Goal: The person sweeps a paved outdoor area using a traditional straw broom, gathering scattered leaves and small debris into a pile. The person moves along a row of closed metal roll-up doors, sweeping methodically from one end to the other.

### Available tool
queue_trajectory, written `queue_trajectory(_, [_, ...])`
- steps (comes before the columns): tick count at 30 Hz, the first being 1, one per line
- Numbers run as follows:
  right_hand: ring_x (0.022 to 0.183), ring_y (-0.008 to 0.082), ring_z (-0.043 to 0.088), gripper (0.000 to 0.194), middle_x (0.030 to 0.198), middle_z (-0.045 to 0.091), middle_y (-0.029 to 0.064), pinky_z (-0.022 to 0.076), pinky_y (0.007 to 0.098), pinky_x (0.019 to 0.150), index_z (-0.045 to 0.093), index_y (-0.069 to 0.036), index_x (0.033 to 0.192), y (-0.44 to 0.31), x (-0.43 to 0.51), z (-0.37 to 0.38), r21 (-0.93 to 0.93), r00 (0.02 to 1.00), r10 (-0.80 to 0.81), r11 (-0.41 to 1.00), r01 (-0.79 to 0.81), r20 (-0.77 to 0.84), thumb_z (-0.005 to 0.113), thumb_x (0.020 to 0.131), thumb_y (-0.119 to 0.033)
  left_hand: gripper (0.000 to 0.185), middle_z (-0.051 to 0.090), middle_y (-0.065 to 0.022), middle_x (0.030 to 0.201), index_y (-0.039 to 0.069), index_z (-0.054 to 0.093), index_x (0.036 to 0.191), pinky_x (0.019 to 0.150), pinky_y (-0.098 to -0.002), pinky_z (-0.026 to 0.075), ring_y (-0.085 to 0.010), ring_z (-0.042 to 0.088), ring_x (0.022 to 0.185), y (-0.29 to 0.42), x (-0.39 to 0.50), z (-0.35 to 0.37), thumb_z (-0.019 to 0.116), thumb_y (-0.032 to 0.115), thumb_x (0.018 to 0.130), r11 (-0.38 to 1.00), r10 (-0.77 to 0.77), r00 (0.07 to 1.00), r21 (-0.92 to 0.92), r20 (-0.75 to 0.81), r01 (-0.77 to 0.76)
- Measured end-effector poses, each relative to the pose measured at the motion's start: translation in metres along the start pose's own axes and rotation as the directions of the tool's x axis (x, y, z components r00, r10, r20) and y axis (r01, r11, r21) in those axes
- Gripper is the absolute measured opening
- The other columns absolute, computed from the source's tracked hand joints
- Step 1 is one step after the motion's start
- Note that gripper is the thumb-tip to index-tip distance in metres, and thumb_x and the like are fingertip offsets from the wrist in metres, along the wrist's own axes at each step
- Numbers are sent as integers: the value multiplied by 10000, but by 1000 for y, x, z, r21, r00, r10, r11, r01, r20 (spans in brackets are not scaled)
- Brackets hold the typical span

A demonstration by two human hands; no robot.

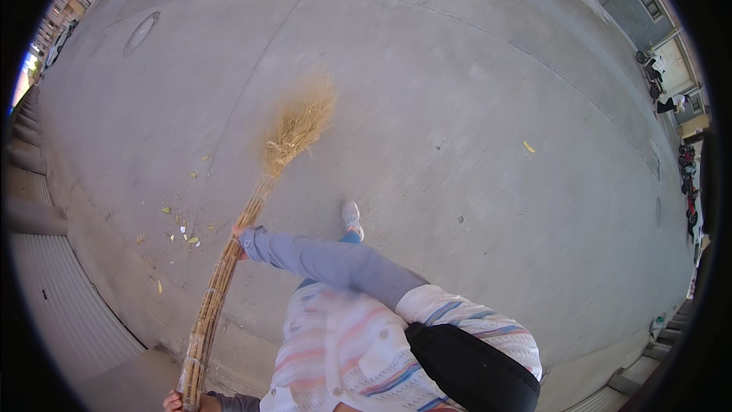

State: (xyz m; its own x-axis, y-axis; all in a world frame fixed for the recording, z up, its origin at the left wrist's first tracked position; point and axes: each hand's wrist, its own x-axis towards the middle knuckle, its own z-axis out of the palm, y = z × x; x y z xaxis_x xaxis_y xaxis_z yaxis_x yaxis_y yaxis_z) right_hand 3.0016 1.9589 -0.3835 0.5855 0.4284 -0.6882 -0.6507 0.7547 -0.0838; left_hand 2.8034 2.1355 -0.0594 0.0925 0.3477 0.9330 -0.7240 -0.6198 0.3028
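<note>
A long broom of bundled stalks (213, 297) slants from the bottom left up to the middle of the view. Its straw head (300, 126) is over the concrete ground, its tips blurred. My right hand (237, 230) is closed around the middle of the handle, my arm reaching across my body in a grey sleeve. My left hand (173, 400) grips the handle's near end at the bottom edge. Left of the handle lie scattered leaves and small white scraps (183, 229). A lone yellow leaf (528, 147) lies to the right.
A ribbed metal shutter (68, 297) and steps stand at the left edge. A round cover (141, 34) is set in the ground at the upper left. Motorcycles (689, 186) and a person (675, 103) are at the far right. My shoe (351, 216) shows ahead.
</note>
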Motion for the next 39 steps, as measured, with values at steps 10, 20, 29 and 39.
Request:
queue_trajectory(10, [1245, 435, 448, 440, 1339, 460, 238, 349, 654, 1037, 409, -24, 1249, -273, -135, -213, 439, 913, -316, 804, 401, -257, 549, 958, -324, 200, 569, -144, 816, -5, 518, 1034, 711, -363, 518, -235, 572, 762, -109, -152, 256, 449, 151, 929, 638, -462, 630, -259, 624, 725])
queue_trajectory(20, [1130, 406, 530, 467, 1273, 514, 232, 399, 611, 988, 390, -62, 1325, -459, -404, -595, 578, 585, -371, 144, 803, -721, 413, 996, -393, 301, 667, -140, 1091, -12, 593, 1077, 763, -290, 509, -182, 644, 891, 170, -345, 615, 546, 239, 917, 502, 279, -123, -35, 952, 864])
queue_trajectory(29, [906, 384, 576, 494, 1112, 533, 223, 518, 563, 814, 374, -94, 1277, -527, -510, -786, 366, 370, -297, 71, 928, -880, 488, 950, -445, 402, 594, -138, 1250, 48, 587, 1169, 805, -327, 546, -270, 656, 995, 386, -409, 722, 704, 145, 797, 474, 618, -169, -193, 768, 859])
queue_trajectory(39, [896, 405, 618, 764, 1034, 622, 245, 518, 565, 838, 498, 49, 1194, -636, -194, -565, 533, 703, -60, 606, 590, -709, 325, 932, -647, 230, 664, -166, 1083, 6, 613, 1019, 704, -295, 514, -229, 663, 834, 214, -335, 689, 565, -7, 794, 723, -249, -50, 220, 967, 655])
